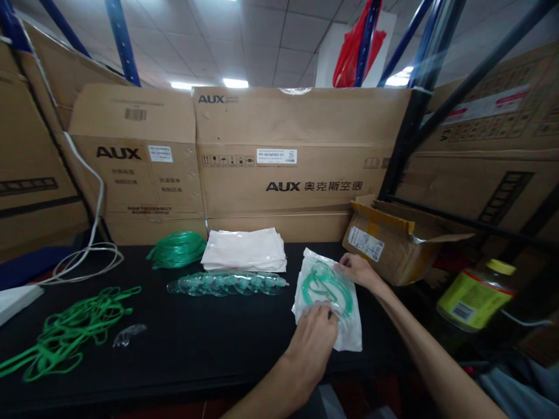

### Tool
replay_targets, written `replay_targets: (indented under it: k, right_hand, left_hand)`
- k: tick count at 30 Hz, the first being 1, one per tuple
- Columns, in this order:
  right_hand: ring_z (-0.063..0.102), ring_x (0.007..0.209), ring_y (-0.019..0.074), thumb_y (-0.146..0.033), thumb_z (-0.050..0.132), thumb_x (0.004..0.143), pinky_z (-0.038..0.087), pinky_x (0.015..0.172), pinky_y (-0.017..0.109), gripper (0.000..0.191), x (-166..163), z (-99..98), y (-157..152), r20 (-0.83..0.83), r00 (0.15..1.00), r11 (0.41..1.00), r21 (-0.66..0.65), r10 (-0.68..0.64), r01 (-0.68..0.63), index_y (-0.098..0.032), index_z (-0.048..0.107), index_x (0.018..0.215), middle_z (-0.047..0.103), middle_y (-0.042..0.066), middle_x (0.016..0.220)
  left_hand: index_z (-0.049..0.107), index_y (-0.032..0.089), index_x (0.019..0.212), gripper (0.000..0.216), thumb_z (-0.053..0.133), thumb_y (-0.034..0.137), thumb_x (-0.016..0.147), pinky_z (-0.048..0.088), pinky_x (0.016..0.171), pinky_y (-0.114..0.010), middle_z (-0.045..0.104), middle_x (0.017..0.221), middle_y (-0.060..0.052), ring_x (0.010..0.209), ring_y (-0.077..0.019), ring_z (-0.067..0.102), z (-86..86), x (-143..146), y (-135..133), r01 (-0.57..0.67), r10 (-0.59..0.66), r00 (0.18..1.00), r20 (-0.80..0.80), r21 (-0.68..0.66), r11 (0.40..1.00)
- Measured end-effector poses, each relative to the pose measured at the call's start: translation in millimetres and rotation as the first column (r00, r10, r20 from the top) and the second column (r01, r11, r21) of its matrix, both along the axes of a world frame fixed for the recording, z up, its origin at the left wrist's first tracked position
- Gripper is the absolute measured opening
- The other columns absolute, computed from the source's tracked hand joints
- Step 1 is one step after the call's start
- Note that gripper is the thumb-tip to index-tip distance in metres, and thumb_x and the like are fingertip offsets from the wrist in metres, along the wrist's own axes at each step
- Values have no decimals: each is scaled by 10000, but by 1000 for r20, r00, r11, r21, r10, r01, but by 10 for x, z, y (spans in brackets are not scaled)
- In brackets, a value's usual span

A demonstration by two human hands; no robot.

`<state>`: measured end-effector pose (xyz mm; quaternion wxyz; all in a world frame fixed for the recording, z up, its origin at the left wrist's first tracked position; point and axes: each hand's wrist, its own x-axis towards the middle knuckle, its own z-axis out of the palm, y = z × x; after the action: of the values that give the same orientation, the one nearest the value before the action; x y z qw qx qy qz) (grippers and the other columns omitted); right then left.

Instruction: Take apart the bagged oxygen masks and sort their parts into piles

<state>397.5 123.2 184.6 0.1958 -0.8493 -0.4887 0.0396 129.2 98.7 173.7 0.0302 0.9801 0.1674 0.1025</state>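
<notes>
A clear-and-white plastic pouch (351, 336) lies on the black table to the right of centre. Inside it shows a coil of green tubing (348, 301) with a green strap in the middle. My left hand (317, 331) rests over the pouch's lower left part, fingers curled and closed on it; its fingertips are partly hidden. At the pouch's upper right edge, my right hand (358, 270) pinches the border between thumb and fingers. Left of the pouch lies a row of nested clear green oxygen masks (227, 284). Behind them sits a stack of white pouches (244, 250).
Coiled green tubing (177, 249), tangled green elastic straps (82, 323) and small clear pieces (128, 334) lie on the left of the black table (192, 343). An open carton (384, 238) and a yellow-capped bottle (476, 297) stand right. Large AUX boxes (301, 139) line the back.
</notes>
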Motion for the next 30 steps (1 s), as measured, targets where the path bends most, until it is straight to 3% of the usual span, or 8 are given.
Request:
replay_targets:
  k: [6,10,15,20,23,25,28,30]
  right_hand:
    - [693,1017,230,-351,660,999,604,856,424,309,16,52,47,43,999,996,-86,18,-15,-175,643,1253,672,87,1244]
    - [688,1044,238,-351,661,997,599,871,426,308,-36,231,88,181,983,999,-47,-9,18,-187,646,1257,664,87,1267]
    - [671,1095,256,-354,661,996,577,922,476,322,-73,767,153,426,902,993,110,-77,33,-179,638,1265,656,98,1283]
    - [640,1133,268,-331,667,986,529,967,499,260,-274,1542,380,643,763,962,168,57,-213,-172,664,1192,664,83,1238]
    - [598,1140,273,-213,621,984,480,957,471,196,-590,1940,660,732,653,907,120,194,-404,-182,677,1169,671,74,1191]
    - [554,1131,295,-57,503,962,430,893,419,290,-881,2120,900,766,571,849,64,295,-525,-189,713,1112,697,117,1121]
    - [527,1082,293,17,458,922,359,834,389,367,-1402,2217,1302,775,452,742,-31,441,-670,-182,722,1082,700,135,1100]
    - [517,1055,281,3,466,935,333,812,376,331,-1779,2150,1569,758,397,672,-73,518,-737,-175,725,1040,700,135,1088]
  left_hand:
    - [657,73,1249,324,516,55,958,481,1128,-422,660,1323,-171,1271,-297,594,41,-141,-35,22,-23,1000,0,-33,999]
    - [642,113,1258,305,488,87,996,512,1075,-424,661,1293,-142,1225,-290,610,96,-276,-138,-1,2,1000,17,-42,999]
    - [609,152,1294,303,433,135,1047,535,1033,-441,663,1265,-112,1202,-287,618,101,-452,-252,-6,4,1000,-19,-128,992]
    - [599,154,1306,309,413,146,1059,535,1026,-440,663,1262,-108,1186,-283,621,49,-585,-259,5,-5,1000,1,-105,994]
    - [604,155,1295,293,425,175,1064,539,1007,-423,668,1253,-101,1162,-275,629,19,-568,-246,13,-8,999,41,-111,994]
    - [606,152,1286,279,448,189,1059,539,998,-415,670,1249,-98,1152,-272,632,-4,-520,-238,18,-10,998,67,-125,992]
    - [590,158,1305,281,476,213,1053,543,959,-393,683,1227,-82,1123,-259,640,-40,-462,-225,24,-5,990,142,-130,991]
    - [567,180,1335,306,511,275,1049,539,939,-379,687,1235,-66,1121,-249,637,-43,-478,-208,41,-12,970,242,-118,992]
